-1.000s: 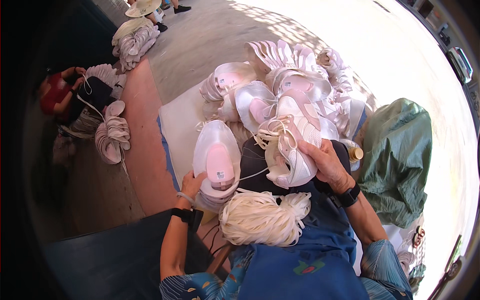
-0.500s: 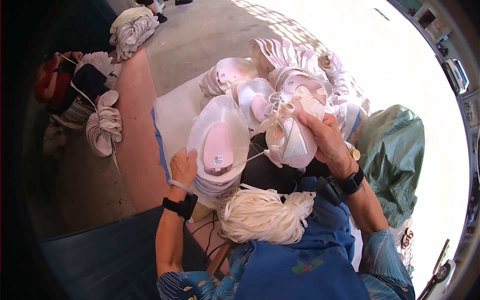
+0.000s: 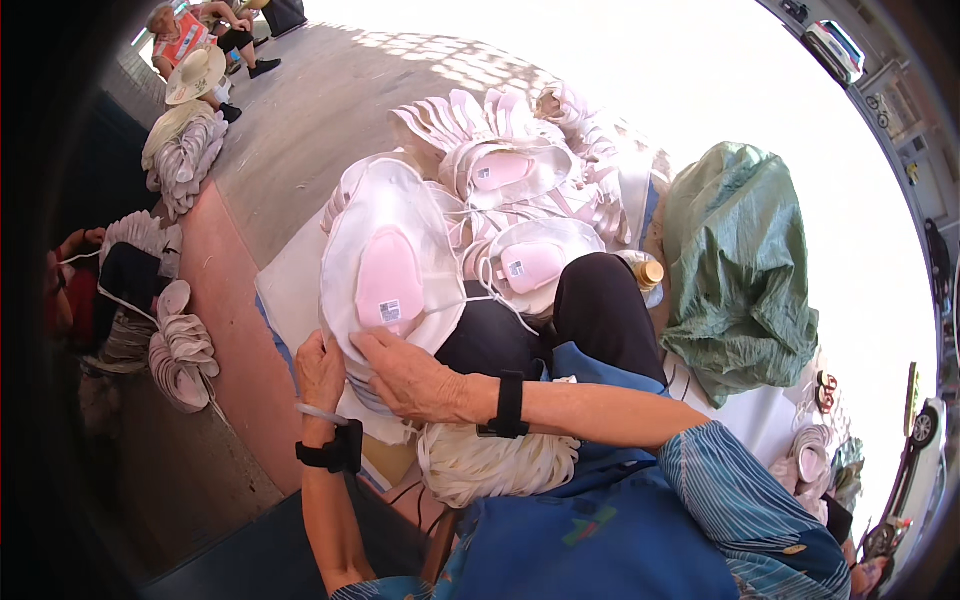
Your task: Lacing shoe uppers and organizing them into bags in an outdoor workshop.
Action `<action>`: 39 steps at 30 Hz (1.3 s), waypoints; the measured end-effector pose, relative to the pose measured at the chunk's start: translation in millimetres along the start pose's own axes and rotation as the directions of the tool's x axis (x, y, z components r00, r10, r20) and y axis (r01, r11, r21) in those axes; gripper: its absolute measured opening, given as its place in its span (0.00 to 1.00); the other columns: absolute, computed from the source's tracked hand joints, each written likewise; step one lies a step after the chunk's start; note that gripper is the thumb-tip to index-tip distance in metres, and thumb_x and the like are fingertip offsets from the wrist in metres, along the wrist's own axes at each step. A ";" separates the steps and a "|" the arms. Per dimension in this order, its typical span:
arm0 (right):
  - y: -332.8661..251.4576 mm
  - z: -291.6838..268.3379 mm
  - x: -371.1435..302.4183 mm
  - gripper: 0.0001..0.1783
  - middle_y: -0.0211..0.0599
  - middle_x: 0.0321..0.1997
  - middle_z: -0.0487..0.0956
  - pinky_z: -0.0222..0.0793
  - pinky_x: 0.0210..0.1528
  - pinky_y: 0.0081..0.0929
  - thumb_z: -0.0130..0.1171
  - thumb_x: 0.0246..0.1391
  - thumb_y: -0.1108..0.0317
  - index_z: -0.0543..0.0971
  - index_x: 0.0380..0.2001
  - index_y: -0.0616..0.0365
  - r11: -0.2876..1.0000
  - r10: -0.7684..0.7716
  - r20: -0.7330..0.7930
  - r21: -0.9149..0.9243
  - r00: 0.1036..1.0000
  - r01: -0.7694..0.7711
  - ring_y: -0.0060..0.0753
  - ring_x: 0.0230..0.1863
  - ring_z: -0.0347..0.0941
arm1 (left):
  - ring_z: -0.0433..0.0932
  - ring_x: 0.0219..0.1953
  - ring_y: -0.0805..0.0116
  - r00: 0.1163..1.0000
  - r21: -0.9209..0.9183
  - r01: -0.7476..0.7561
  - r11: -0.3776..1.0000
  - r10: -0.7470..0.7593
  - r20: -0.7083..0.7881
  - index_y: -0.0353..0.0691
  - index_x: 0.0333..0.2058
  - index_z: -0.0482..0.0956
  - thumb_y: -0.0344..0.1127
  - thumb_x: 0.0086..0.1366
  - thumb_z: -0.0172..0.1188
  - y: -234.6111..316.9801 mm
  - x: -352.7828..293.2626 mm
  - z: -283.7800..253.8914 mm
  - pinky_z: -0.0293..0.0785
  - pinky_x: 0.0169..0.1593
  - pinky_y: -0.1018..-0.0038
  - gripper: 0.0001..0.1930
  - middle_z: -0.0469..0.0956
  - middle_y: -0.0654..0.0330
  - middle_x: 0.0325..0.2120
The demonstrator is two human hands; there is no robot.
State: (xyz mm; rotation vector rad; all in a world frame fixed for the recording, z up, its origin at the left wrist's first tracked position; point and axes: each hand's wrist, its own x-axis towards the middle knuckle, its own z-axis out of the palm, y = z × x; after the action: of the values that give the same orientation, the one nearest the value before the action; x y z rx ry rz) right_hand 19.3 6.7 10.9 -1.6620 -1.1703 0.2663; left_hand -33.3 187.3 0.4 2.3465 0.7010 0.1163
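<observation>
A stack of white shoe uppers leans in front of my knees, its open side toward me. The top shoe upper (image 3: 345, 250) shows a pink inner sole with a small label. My left hand (image 3: 320, 378) is closed at the near left edge of this upper. My right hand (image 3: 412, 375) reaches across to the same near edge, its thumb and fingers pinching the rim beside my left hand. Most fingertips are hidden behind the rim. A white cord (image 3: 490, 297) runs from the stack toward another upper (image 3: 545, 280) by my knee. A bundle of flat cream laces (image 3: 480, 470) lies in my lap, partly under my right forearm.
More stacked uppers (image 3: 470, 115) lie beyond. To the right stand a bottle with a golden cap (image 3: 650, 274) and a large green sack (image 3: 740, 270). At the left, a person (image 3: 75, 290) sits among uppers; another person (image 3: 190, 45) sits farther back.
My right hand has let go of the laced upper and moved left and down to the top upper's edge beside my left hand. The view has swung right.
</observation>
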 end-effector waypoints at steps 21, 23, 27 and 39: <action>12.7 -8.6 52.5 0.16 0.53 0.38 0.71 0.70 0.43 0.43 0.52 0.56 0.65 0.68 0.42 0.67 0.987 0.130 0.307 -0.128 0.943 -0.094 0.58 0.41 0.72 | 0.72 0.50 0.67 0.889 -0.570 0.286 0.771 0.009 0.458 0.35 0.54 0.69 0.54 0.64 0.49 -0.2 -8.7 -32.6 0.72 0.47 0.71 0.30 0.72 0.57 0.50; 11.9 -0.2 48.7 0.16 0.53 0.37 0.71 0.70 0.42 0.43 0.53 0.56 0.65 0.68 0.41 0.68 0.992 0.099 0.308 -0.100 0.946 -0.072 0.57 0.41 0.72 | 0.73 0.49 0.67 0.914 -0.472 0.247 0.846 -0.043 0.403 0.33 0.54 0.69 0.55 0.65 0.48 -16.7 -4.3 -26.2 0.72 0.47 0.73 0.31 0.73 0.55 0.48; 1.0 -39.2 40.4 0.14 0.50 0.37 0.73 0.70 0.41 0.37 0.55 0.54 0.69 0.72 0.42 0.67 0.998 0.017 0.118 0.054 0.993 -0.024 0.50 0.39 0.74 | 0.75 0.47 0.66 0.922 -0.604 0.325 0.728 -0.102 0.374 0.34 0.53 0.70 0.53 0.65 0.49 -6.2 -0.7 -19.5 0.72 0.48 0.73 0.28 0.74 0.56 0.47; 100.2 -102.0 -27.3 0.26 0.58 0.39 0.74 0.63 0.48 0.43 0.45 0.60 0.49 0.74 0.40 0.65 0.883 0.466 0.072 0.021 0.882 -0.469 0.56 0.43 0.70 | 0.76 0.30 0.67 0.936 -0.338 0.335 0.880 -0.268 0.228 0.32 0.42 0.78 0.37 0.51 0.51 -27.3 59.1 4.4 0.72 0.31 0.71 0.21 0.78 0.57 0.32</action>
State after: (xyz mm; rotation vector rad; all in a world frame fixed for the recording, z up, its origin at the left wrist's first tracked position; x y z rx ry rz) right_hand 129.2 -75.7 -37.1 -1.8992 -0.7851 0.6469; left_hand 5.7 232.2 -26.3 1.8340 0.8660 -0.0901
